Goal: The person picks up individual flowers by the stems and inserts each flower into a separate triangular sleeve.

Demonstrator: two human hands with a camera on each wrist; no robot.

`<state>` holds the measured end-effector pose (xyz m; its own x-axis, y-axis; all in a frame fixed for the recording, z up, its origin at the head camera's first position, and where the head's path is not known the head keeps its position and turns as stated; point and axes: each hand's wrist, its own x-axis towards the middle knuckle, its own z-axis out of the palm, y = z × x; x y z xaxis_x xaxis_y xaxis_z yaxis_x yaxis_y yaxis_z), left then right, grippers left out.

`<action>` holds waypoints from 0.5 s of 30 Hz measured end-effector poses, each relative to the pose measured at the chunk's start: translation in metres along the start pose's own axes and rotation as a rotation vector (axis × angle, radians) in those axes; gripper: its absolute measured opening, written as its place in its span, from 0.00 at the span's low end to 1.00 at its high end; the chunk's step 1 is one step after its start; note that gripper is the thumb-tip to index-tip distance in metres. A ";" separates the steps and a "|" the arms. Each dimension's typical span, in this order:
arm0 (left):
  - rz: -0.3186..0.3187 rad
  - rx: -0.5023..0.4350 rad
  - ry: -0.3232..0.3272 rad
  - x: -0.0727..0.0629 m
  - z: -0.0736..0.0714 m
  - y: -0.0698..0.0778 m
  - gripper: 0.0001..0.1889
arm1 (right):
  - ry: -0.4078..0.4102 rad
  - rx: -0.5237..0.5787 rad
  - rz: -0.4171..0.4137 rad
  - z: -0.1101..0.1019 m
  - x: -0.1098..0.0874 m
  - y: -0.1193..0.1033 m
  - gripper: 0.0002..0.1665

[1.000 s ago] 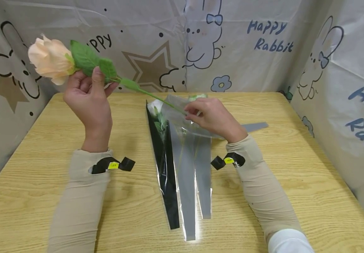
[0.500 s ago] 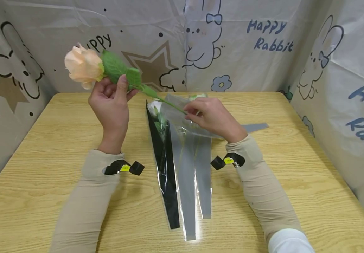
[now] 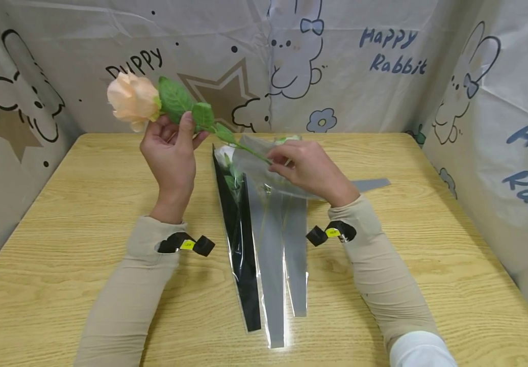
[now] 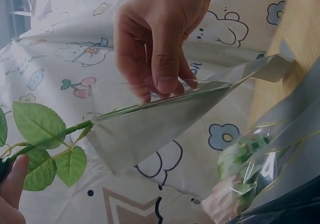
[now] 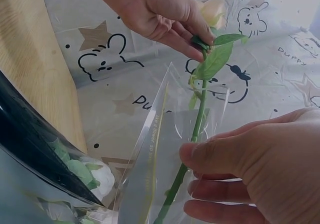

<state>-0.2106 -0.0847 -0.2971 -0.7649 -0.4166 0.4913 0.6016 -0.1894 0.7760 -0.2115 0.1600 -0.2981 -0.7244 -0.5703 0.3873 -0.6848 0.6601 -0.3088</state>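
My left hand [image 3: 168,158] pinches a peach artificial rose [image 3: 132,99] just below its bloom, at the green leaves [image 3: 174,97]. The green stem [image 5: 200,114] slants down to the right and runs into the mouth of a clear-and-grey flower sleeve [image 4: 160,129]. My right hand [image 3: 314,171] pinches this sleeve near its mouth, thumb over the stem in the right wrist view. The sleeve's narrow grey end [image 3: 371,183] points right, past the right wrist. Farther down inside the sleeve, the stem's tip is hidden.
Below the hands, a black sleeve [image 3: 247,285] with a white rose [image 3: 225,153] lies on the wooden table [image 3: 107,193]. Two grey sleeves [image 3: 270,285] lie beside it, their wide ends partly covered by the held sleeve. Printed cloth walls [image 3: 360,92] enclose the table's back and sides.
My left hand has moved right and slightly down with the rose, and more of the stem has passed into the sleeve. The right hand has stayed in place.
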 end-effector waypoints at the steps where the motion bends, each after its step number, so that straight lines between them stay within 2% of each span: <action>1: -0.010 -0.009 0.004 0.000 0.000 -0.001 0.11 | 0.002 0.002 -0.001 0.000 0.000 0.000 0.12; 7: -0.048 -0.026 0.008 -0.003 0.003 -0.004 0.10 | 0.021 0.012 -0.026 -0.002 -0.001 0.000 0.12; 15: -0.054 -0.025 -0.004 -0.007 0.007 -0.007 0.09 | 0.051 0.016 -0.046 -0.005 -0.002 -0.003 0.12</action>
<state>-0.2114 -0.0741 -0.3036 -0.7972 -0.4019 0.4505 0.5650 -0.2338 0.7913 -0.2074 0.1618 -0.2939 -0.6876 -0.5741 0.4446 -0.7186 0.6258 -0.3034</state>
